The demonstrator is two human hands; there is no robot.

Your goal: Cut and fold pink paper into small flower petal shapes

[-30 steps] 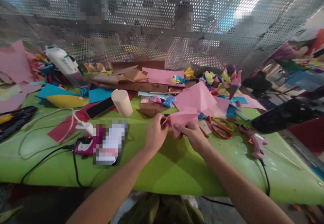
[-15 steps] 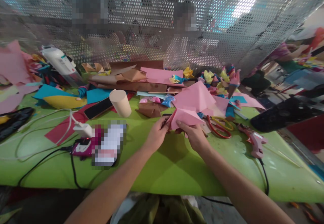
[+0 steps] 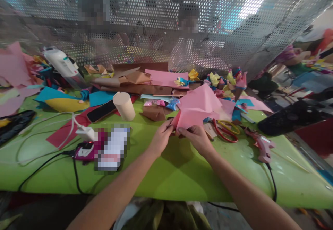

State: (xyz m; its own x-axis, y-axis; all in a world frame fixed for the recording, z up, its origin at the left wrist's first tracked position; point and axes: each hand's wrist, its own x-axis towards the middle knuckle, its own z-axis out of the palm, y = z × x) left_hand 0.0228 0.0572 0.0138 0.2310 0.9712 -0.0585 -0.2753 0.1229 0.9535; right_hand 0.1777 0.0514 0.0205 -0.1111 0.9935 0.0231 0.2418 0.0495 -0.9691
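Note:
A folded piece of pink paper (image 3: 191, 118) is held above the green table between my two hands. My left hand (image 3: 163, 136) pinches its left corner, where a redder fold shows. With the thumb on top and the fingers underneath, my right hand (image 3: 196, 138) grips its lower edge. Beyond it lies a larger creased pink sheet (image 3: 201, 98). Red-and-yellow-handled scissors (image 3: 225, 133) rest just right of my right hand. A brown paper piece (image 3: 155, 113) lies beyond my left hand. The undersides of the paper and some fingertips are hidden.
A beige paper roll (image 3: 124, 106), a dark phone (image 3: 102, 110), a lit phone (image 3: 113, 150) and a magenta power strip (image 3: 84, 152) with cables occupy the left. A pink glue gun (image 3: 262, 145) and a black bottle (image 3: 281, 119) lie right. A perforated metal screen (image 3: 145, 46) stands behind.
The pink paper has turned and shifted between my hands, its outer flap swinging right and then back up. Both hands stay near the same spot and keep hold of it.

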